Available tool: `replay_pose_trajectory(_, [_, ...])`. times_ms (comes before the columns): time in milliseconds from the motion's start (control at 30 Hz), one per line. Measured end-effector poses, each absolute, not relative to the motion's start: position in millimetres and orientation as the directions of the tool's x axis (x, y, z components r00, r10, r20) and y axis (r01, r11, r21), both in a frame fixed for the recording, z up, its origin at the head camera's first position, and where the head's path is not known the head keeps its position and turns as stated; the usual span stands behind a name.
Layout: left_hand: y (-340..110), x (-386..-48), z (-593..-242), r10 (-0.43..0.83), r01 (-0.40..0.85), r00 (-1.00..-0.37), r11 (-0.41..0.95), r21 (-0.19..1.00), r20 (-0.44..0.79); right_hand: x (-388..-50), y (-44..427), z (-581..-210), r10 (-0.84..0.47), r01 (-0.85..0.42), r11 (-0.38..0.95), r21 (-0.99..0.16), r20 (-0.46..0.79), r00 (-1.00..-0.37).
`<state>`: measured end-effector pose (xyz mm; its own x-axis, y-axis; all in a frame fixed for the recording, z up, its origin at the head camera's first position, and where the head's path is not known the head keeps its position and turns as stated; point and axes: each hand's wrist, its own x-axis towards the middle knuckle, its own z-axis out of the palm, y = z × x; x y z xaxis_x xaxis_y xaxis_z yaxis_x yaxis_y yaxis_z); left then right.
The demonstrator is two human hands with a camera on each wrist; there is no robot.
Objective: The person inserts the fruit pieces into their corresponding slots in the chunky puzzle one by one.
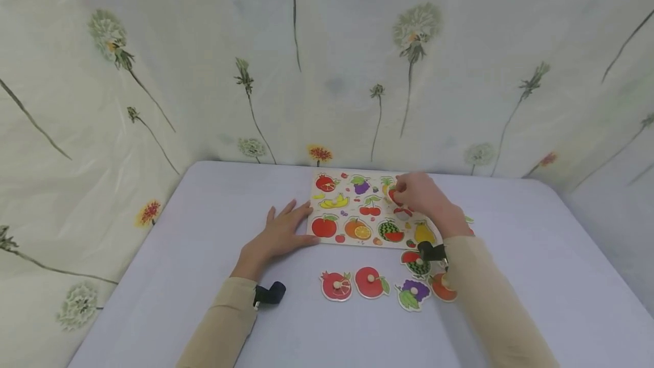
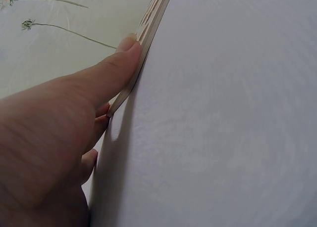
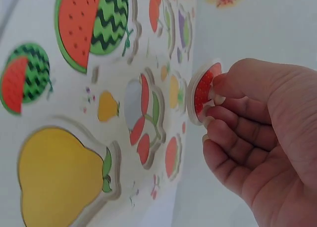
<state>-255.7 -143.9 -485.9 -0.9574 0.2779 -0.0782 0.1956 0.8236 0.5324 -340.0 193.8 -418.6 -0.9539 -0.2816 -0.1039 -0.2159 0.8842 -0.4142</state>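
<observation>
One fruit puzzle board (image 1: 353, 209) lies near the far edge of the white table (image 1: 168, 277). Its markings are coloured pictures, among them pomegranate, grapes, bananas, cherries, apple, orange, watermelon and pear, within cut outlines; the smallest prints between them are too small or blurred to make out. The board edge is pale and wood-like.

Right hand (image 1: 421, 192): grasping a red speckled piece (image 3: 203, 91) with a pale rim, pinched by thumb and fingers and held tilted at the board's upper right. Whether the piece touches the board cannot be told.

Left hand (image 1: 278, 234): released, fingers spread against the board's left edge, thumb at the near corner.

Nearer the person lie a pomegranate piece (image 1: 336, 287), an apple piece (image 1: 369, 285), a grape piece (image 1: 413, 294), a watermelon piece (image 1: 415, 262) and an orange piece (image 1: 442, 290), the last partly hidden by the right sleeve (image 1: 490, 294).
</observation>
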Motion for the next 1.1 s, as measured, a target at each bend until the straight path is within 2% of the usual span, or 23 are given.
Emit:
replay_pose_trajectory(233, [-145,-257,-486,0.274,0.191,-0.958,0.825,0.531,-0.082,-356,207,-421,-0.224,-0.151,0.899,-0.410,-0.135,-0.965])
replay_pose_trajectory(667, [-146,-258,-489,0.283,0.196,-0.956,0.819,0.539,-0.082,-376,224,-431,-0.216,-0.154,0.908,-0.389,-0.120,-0.969])
replay_pose_trajectory(1100, [-149,-262,-494,0.303,0.223,-0.950,0.825,0.519,-0.072,-388,238,-440,-0.157,-0.058,0.900,-0.432,-0.199,-0.967])
